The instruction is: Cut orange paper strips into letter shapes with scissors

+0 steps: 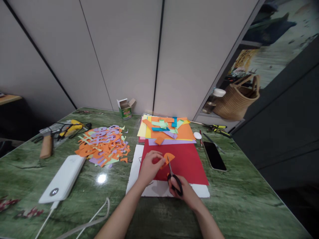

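Observation:
My left hand (152, 165) pinches the left edge of a small orange paper piece (170, 156) with a rounded outline. My right hand (183, 187) grips a pair of black-handled scissors (178, 184), its fingers in the loops. The scissor blades point away from me and lie against the orange piece. Both hands are above a red paper sheet (184, 162), which rests on a white sheet (199, 190). Beyond it, folded strips in orange, green, blue and purple lie on a stack of coloured paper (186, 133).
Orange, purple and green cut-outs (104, 146) are heaped at the left. A white power bank (63, 179) with a cable lies nearer me. Toward the right are a phone (214, 156), a white oval object (197, 135) and pliers (219, 130). A small open box (125, 111) stands at the back.

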`<state>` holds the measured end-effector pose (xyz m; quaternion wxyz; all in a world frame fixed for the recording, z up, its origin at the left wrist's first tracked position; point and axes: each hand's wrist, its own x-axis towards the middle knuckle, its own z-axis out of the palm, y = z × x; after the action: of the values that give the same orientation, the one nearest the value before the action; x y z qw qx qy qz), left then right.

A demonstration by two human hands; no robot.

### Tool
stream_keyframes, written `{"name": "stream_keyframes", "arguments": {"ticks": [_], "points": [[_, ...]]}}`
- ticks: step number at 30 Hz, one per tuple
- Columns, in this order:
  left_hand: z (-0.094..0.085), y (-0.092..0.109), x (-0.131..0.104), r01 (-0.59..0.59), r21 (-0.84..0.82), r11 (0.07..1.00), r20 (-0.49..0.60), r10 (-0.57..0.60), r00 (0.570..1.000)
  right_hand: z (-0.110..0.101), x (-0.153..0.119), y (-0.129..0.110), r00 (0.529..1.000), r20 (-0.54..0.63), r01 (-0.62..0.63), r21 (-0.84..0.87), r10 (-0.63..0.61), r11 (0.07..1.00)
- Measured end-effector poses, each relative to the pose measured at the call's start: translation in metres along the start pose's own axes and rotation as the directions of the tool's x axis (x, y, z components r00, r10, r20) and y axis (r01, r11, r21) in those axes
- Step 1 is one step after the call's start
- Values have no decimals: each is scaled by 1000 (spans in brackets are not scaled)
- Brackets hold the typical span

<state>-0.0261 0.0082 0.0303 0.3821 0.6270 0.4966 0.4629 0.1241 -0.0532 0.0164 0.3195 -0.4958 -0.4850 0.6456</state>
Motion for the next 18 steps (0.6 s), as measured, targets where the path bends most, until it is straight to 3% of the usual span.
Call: {"name": "stream_keyframes", "arguments": {"ticks": [18], "points": [[-1, -2, 0, -1, -10, 1000, 27, 1, 1000, -1, 2, 4, 1000, 3, 14, -43, -14, 999]]}}
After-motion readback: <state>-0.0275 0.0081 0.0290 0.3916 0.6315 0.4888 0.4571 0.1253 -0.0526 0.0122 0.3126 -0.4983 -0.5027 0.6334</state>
